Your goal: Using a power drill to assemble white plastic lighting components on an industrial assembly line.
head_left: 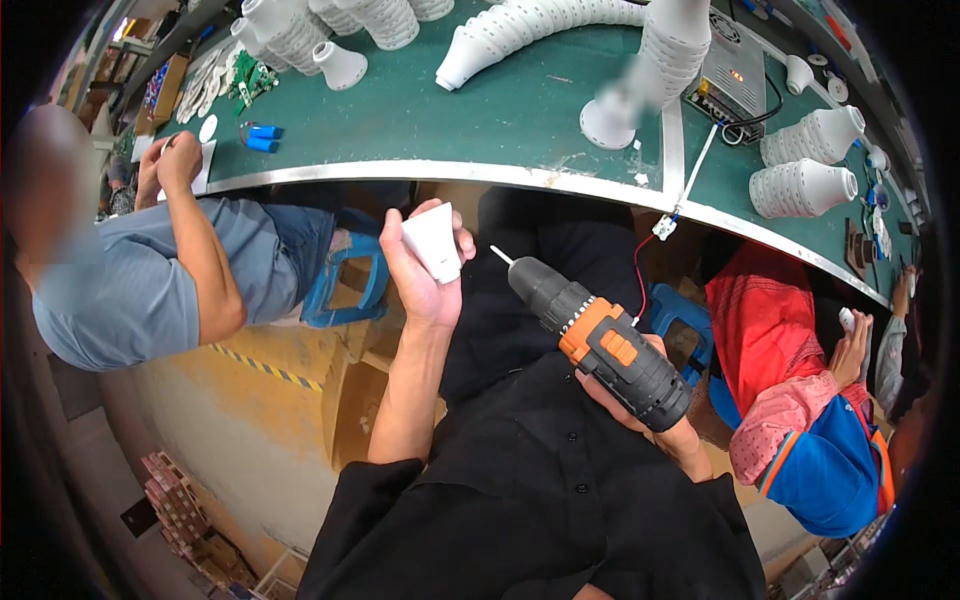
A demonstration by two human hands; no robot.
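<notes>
A white tapered plastic housing [432, 243] is held in my left hand [424, 285], its fingers curled round it, in front of the bench edge. In my right hand [615, 395] is a black and orange cordless drill [598, 340], gripped from below. Its thin bit [501, 254] points up and left toward the housing, with a gap between them. Part of my right hand is hidden behind the drill body.
On the green bench [400, 130] stand stacked white housings [540, 35], a metal power supply [728, 75] and blue batteries [262, 138]. A small wired part [663, 227] hangs at the edge. Co-workers sit left [150, 270] and right [820, 470].
</notes>
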